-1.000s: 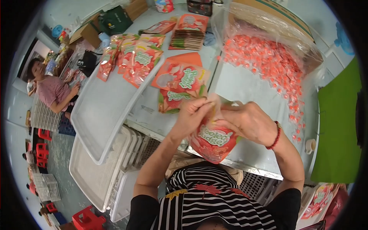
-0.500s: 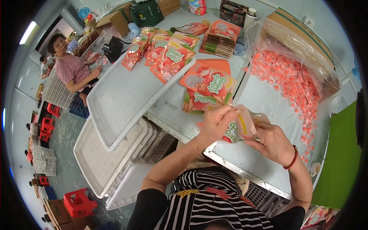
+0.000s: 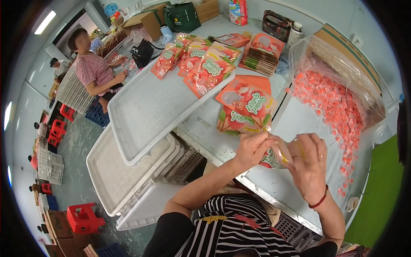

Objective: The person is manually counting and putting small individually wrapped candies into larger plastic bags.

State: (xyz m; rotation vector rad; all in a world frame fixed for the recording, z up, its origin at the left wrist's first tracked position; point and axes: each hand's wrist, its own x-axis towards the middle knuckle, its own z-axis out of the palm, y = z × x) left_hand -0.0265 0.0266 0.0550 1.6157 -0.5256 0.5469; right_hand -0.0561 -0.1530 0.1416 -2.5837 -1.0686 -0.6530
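Observation:
Over the table's front edge I hold a pink-red snack pouch (image 3: 269,159), its printed front partly covered by my fingers. My left hand (image 3: 252,150) pinches it by its upper left edge. At its other side my right hand (image 3: 309,171), with a red bracelet on the wrist, has curled fingers around the pouch's top edge; the mouth looks spread apart. Just beyond my left hand lie flat pouches (image 3: 248,100), overlapping. To the right, a heap of small red wrapped pieces (image 3: 338,109) spills from a clear plastic bag (image 3: 314,53) in a carton.
Filled pouches (image 3: 212,70) lie on a white mesh tray (image 3: 147,103) at the left. Below it are stacked trays (image 3: 124,171). A banded stack of pouches (image 3: 261,53) stands farther back. A co-worker (image 3: 92,70) sits at the far left. A tape roll (image 3: 352,204) is at right.
My right hand has risen and turned at the pouch's mouth, its fingers now higher. The left hand keeps its pinch. The whole view has shifted slightly.

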